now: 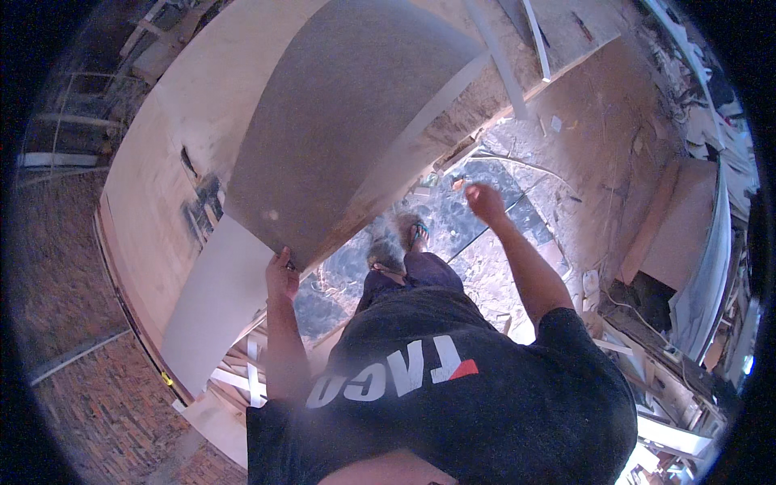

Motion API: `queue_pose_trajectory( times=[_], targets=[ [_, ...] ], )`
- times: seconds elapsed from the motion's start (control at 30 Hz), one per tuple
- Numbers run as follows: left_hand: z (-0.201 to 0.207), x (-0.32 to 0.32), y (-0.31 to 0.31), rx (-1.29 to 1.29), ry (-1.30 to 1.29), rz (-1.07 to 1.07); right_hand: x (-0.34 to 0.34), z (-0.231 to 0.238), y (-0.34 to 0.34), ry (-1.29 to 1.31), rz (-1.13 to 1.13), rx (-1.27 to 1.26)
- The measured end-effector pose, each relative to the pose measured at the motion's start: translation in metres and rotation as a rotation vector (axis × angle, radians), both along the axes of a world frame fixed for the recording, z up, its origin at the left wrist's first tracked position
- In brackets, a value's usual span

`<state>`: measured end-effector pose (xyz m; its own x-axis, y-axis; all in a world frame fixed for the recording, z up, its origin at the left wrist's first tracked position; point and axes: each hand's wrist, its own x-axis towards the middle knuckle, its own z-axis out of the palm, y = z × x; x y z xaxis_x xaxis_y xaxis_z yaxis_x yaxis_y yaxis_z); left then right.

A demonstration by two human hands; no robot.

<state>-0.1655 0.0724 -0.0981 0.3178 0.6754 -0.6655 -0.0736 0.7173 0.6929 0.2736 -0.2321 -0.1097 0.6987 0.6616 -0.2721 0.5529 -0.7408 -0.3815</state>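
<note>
My left hand [282,279] is closed at the near corner of a large dark grey sheet [339,105], its fingers on the edge. A small dark bit shows by the fingertips, too small to name. The grey sheet lies across a broad pale wooden board [194,105]. Beside my left hand a whitish sheet [214,303] reaches down to the board's near left end. My right hand [483,202] is held in the air over the floor, right of the grey sheet and apart from it. Its fingers are curled in; whatever they may hold is hidden.
Wood strips [246,364] are stacked below the board's near end. At the far right, brown panels [647,226] lean by a cluttered wall. Light strips [536,36] lie across the board's far end. The dusty tiled floor [485,242] has scraps and a cable on it.
</note>
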Motion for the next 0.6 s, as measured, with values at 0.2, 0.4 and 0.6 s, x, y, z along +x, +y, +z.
queue_pose_trajectory(
  times=[0.2,0.4,0.6],
  targets=[
    [0.006,0.018,-0.002,-0.042,0.027,-0.058,-0.033,-0.145,0.021,0.435,0.084,0.054],
    [0.025,0.016,-0.015,-0.111,-0.015,-0.029,-0.07,-0.237,0.067,0.585,-0.093,0.05],
    [0.028,0.021,-0.015,-0.155,-0.061,-0.054,-0.095,-0.359,0.106,0.134,0.475,-0.138]
  ],
)
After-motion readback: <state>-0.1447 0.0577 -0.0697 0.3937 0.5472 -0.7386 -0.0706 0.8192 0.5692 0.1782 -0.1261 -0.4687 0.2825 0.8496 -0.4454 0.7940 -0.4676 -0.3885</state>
